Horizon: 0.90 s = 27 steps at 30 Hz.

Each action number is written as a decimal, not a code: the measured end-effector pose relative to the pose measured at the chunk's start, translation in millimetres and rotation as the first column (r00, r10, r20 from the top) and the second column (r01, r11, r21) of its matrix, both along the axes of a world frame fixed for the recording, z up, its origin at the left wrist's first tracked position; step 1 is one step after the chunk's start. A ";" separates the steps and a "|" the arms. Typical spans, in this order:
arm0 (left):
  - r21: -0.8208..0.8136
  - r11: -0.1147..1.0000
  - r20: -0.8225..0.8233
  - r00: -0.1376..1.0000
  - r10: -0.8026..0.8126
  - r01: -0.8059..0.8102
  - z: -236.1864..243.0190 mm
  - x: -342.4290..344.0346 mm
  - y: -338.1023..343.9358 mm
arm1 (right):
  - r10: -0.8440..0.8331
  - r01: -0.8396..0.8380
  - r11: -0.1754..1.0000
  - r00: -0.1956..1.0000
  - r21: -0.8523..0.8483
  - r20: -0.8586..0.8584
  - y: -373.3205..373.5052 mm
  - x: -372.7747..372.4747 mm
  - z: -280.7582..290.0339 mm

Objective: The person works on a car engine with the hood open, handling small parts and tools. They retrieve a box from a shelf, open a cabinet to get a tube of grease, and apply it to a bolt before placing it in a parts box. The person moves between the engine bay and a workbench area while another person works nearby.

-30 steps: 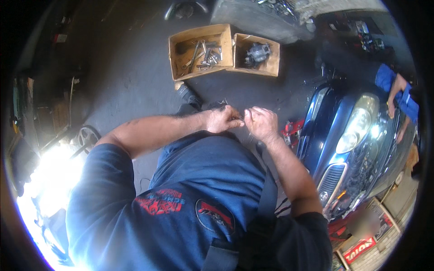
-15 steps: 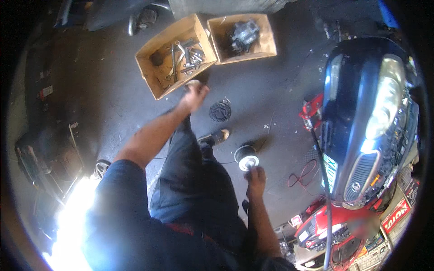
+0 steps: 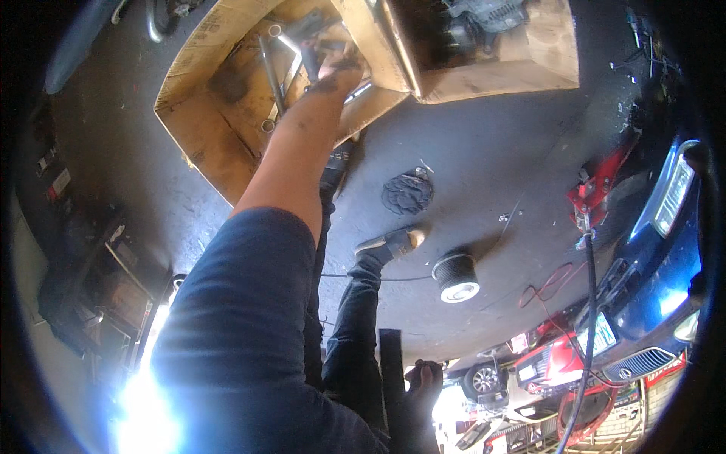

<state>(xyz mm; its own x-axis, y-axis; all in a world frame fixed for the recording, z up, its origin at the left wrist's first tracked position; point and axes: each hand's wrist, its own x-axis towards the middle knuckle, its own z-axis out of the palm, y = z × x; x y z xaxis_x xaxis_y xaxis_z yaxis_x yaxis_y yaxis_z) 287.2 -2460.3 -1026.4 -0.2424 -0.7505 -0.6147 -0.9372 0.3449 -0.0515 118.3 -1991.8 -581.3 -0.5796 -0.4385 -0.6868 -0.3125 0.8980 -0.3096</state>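
Observation:
My left hand (image 3: 333, 64) is down inside a cardboard box (image 3: 193, 106), among metal hand tools. Its fingers are dark and partly hidden there, so their grip does not show. A combination wrench (image 3: 286, 38) with a ring end lies close beside this hand, and a long metal bar (image 3: 271, 72) rests to the left of it. Low in the picture, my right hand (image 3: 425, 378) hangs with its fingers curled in; what they hold, if anything, is hidden. A cylindrical pleated filter (image 3: 456, 278) with a white end stands on the floor beyond it.
A second cardboard box (image 3: 499, 89) holds a grey metal machine part (image 3: 491, 15). A crumpled dark bundle (image 3: 408, 193) lies near my shoe (image 3: 393, 246). On the right are a red floor jack (image 3: 594, 185), a red cable (image 3: 544, 291) and a blue car (image 3: 646, 310).
My left hand has gone from the box's near edge down into the tools. My right hand is now farther from the filter. The view has shifted closer to the boxes.

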 end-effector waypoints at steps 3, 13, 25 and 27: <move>0.142 0.959 -0.280 0.920 0.275 -0.244 -5.3 12.7 -3.0 | -0.433 0.419 0.900 0.891 0.119 0.139 -8.2 2.8 -4.5; -0.026 0.921 -0.573 0.761 0.305 -0.389 80.3 66.1 13.9 | -0.151 0.148 0.988 0.979 0.035 0.138 -40.2 20.1 11.7; 0.977 0.165 -0.190 -0.897 0.400 -0.133 580.3 152.3 59.8 | 0.158 -0.019 0.902 0.944 -0.431 0.289 -198.8 4.1 142.5; 0.976 0.215 -0.118 -0.896 0.429 -0.026 646.1 140.9 78.1 | -0.303 0.634 0.704 0.676 -0.321 0.672 -233.9 9.3 190.0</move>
